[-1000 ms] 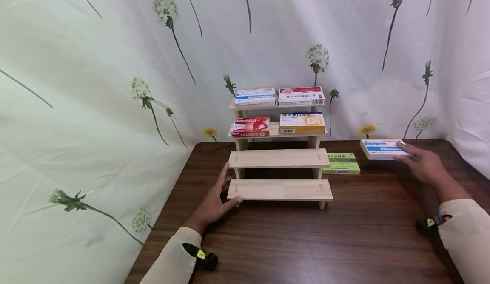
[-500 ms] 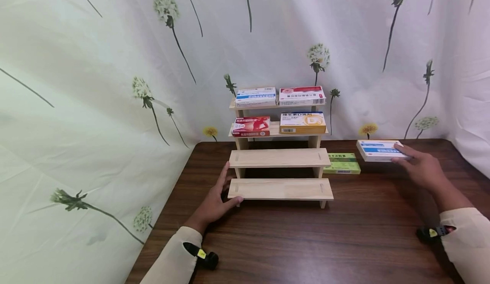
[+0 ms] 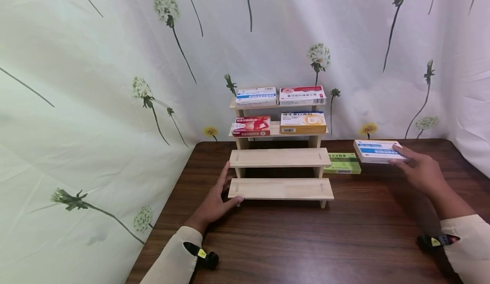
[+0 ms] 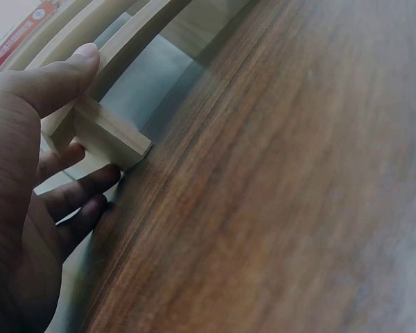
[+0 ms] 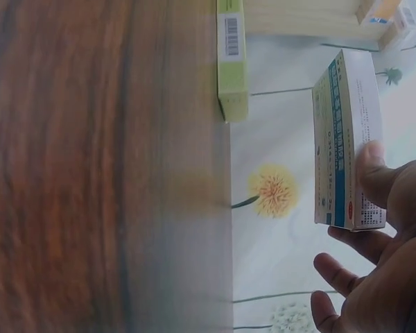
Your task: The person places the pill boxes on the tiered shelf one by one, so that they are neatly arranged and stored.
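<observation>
A pale wooden step rack (image 3: 279, 189) stands on the table with its stepped tiers facing me. At its left end is my left hand (image 3: 214, 201); in the left wrist view the thumb lies over the lowest step's edge and the fingers bend beside the rack's leg (image 4: 111, 135). My right hand (image 3: 423, 171) pinches a white-and-blue medicine box (image 3: 377, 152) by its right end, raised over the table at the right. In the right wrist view, the thumb presses one side of this box (image 5: 347, 132), with a finger under its end and the other fingers loosely bent.
On the top tier sit a blue-and-white box (image 3: 255, 97) and a red-and-white box (image 3: 302, 95). Below are a red box (image 3: 251, 126) and a yellow-and-white box (image 3: 303, 123). A green box (image 3: 342, 163) lies right of the rack. Patterned cloth (image 3: 268, 33) hangs behind.
My right hand has moved slightly left with the white-and-blue medicine box, which comes closer to the green box. My left hand stays at the rack's left end.
</observation>
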### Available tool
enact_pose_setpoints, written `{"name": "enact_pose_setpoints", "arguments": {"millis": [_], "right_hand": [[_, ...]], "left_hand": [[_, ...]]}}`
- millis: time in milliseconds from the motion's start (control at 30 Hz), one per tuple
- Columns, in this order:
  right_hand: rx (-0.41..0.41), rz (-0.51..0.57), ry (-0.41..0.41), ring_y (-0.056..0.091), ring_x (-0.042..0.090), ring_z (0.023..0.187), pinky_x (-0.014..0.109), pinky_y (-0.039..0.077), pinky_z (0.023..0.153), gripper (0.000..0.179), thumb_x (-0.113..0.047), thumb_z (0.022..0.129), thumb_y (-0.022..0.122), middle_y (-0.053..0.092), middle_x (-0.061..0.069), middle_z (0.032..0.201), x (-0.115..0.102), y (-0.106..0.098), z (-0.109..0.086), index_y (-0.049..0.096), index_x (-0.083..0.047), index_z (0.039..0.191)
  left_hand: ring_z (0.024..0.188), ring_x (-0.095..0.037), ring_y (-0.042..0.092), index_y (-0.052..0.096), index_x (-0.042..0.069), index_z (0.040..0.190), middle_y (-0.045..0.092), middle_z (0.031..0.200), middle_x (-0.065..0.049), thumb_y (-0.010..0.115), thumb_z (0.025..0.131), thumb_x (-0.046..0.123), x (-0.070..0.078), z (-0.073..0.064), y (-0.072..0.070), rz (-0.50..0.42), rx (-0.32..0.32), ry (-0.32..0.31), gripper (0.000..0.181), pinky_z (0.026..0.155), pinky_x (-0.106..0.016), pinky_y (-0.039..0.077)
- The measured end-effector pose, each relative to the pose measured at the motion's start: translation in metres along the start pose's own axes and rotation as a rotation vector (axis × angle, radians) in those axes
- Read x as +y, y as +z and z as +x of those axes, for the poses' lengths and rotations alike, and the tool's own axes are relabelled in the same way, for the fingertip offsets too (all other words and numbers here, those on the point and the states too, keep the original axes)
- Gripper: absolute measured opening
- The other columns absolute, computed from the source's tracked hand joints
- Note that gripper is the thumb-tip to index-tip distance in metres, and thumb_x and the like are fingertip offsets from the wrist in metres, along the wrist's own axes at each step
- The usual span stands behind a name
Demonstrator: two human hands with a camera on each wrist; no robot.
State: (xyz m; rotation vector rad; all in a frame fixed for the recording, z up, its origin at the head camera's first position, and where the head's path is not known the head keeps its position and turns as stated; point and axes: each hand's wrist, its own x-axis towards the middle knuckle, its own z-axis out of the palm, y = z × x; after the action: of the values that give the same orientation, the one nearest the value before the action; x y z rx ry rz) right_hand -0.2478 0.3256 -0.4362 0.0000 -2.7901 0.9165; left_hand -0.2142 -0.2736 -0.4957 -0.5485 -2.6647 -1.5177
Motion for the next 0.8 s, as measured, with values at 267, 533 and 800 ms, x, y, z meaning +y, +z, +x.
{"name": "enact_pose_setpoints", "arguments": {"millis": [267, 533, 800], "right_hand": [[0.017, 0.012, -0.017, 0.048, 0.064, 0.137, 0.073, 0.043, 0.099, 0.064, -0.033, 0.112, 0.066, 0.037, 0.037, 0.164, -0.009, -0.001, -0.008, 0.042, -0.009, 0.165], [0.048, 0.030, -0.028, 0.051, 0.064, 0.136, 0.070, 0.042, 0.097, 0.062, -0.033, 0.110, 0.068, 0.041, 0.037, 0.161, -0.019, -0.003, -0.016, 0.046, -0.009, 0.163], [0.033, 0.083, 0.012, 0.048, 0.063, 0.137, 0.073, 0.040, 0.102, 0.063, -0.032, 0.111, 0.067, 0.038, 0.038, 0.163, -0.038, -0.003, -0.024, 0.043, -0.011, 0.165]], "left_hand": [[0.150, -0.043, 0.056, 0.000, 0.048, 0.175, 0.048, 0.169, -0.022, 0.083, 0.100, 0.031, -0.001, 0.000, 0.000, 0.008, 0.002, -0.002, 0.113, 0.121, -0.070, 0.041], [0.149, -0.043, 0.057, 0.000, 0.046, 0.175, 0.049, 0.168, -0.020, 0.083, 0.100, 0.030, -0.001, -0.001, 0.000, 0.006, 0.007, 0.006, 0.113, 0.120, -0.070, 0.041], [0.148, -0.043, 0.057, 0.000, 0.040, 0.177, 0.049, 0.168, -0.021, 0.083, 0.100, 0.030, 0.000, 0.000, -0.001, 0.002, 0.004, 0.012, 0.114, 0.120, -0.070, 0.041]]}}
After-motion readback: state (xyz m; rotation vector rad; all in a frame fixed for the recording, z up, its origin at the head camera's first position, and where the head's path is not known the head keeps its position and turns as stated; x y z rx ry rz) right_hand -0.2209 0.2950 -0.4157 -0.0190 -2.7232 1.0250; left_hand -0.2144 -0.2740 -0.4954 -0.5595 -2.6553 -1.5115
